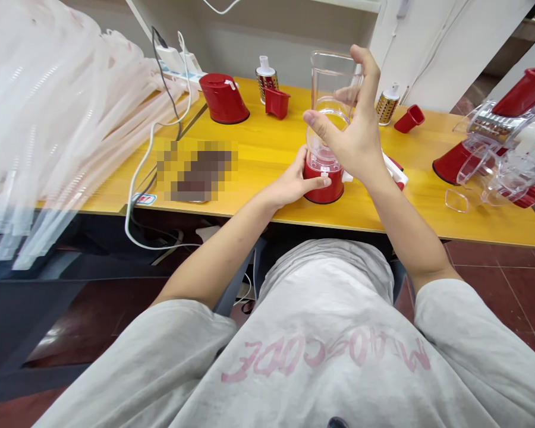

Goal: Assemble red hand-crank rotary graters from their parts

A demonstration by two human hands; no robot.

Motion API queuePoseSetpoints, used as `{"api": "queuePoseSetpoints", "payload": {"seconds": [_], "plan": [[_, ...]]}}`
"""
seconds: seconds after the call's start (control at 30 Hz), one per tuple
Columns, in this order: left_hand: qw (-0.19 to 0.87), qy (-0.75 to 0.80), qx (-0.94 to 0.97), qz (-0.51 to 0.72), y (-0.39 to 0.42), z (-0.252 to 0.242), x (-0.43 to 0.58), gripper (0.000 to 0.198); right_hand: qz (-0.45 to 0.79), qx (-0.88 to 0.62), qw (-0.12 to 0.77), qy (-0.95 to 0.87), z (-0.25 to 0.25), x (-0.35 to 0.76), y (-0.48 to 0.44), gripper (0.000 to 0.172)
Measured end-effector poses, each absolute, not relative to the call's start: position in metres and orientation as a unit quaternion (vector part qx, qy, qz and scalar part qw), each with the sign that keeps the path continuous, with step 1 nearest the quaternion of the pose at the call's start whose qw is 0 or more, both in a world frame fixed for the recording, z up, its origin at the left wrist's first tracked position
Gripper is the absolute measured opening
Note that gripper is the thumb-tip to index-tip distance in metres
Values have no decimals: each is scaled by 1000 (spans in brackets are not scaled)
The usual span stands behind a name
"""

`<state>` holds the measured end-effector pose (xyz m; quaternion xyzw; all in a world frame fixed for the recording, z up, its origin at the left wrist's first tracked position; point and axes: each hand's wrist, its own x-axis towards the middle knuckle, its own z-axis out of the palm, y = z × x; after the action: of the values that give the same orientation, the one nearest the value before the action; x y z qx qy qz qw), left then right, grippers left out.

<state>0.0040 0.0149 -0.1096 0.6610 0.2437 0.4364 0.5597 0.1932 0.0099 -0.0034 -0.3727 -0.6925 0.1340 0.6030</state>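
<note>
A red base (323, 183) stands upright near the table's front edge, with a clear plastic housing (334, 77) on top of it. My left hand (299, 181) is wrapped round the base's left side, its thumb across the front. Beside the clear housing, my right hand (354, 122) is raised with thumb and fingers spread; whether it touches the plastic I cannot tell. Partly hidden behind my right forearm lies a white part (396, 171) with some red by it.
Along the back stand a red base (224, 98), metal drums (266, 80) and red pushers (276, 102). Another red-and-clear machine (494, 131) is at the right, near a clear ring (456, 201). Plastic bags (71, 107) and a white cable (149, 148) occupy the left.
</note>
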Motion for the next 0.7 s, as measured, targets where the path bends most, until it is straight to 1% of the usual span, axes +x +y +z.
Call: {"api": "queuePoseSetpoints", "payload": {"seconds": [0.03, 0.07, 0.13, 0.2, 0.3, 0.37, 0.5, 0.57, 0.7], "plan": [[558, 244, 662, 437, 14, -109, 4, 119, 141, -376, 602, -690, -4, 194, 11, 95], [556, 245, 663, 438, 13, -109, 4, 120, 152, -383, 598, -687, -4, 193, 11, 101], [549, 246, 668, 437, 12, -108, 4, 121, 185, -401, 587, -679, -3, 193, 11, 119], [541, 247, 675, 438, 12, -107, 4, 123, 229, -407, 571, -675, -2, 192, 11, 133], [524, 248, 686, 440, 15, -109, 4, 128, 280, -392, 536, -693, 0, 193, 14, 142], [510, 251, 694, 442, 18, -112, 4, 131, 271, -384, 525, -709, 1, 196, 14, 141], [499, 253, 698, 448, 19, -115, 4, 129, 199, -383, 523, -735, 4, 211, 8, 120], [502, 249, 697, 448, 18, -115, 4, 131, 189, -371, 519, -747, 4, 219, 8, 113], [497, 253, 699, 447, 18, -116, 4, 141, 205, -349, 521, -752, 2, 229, 18, 115]]}}
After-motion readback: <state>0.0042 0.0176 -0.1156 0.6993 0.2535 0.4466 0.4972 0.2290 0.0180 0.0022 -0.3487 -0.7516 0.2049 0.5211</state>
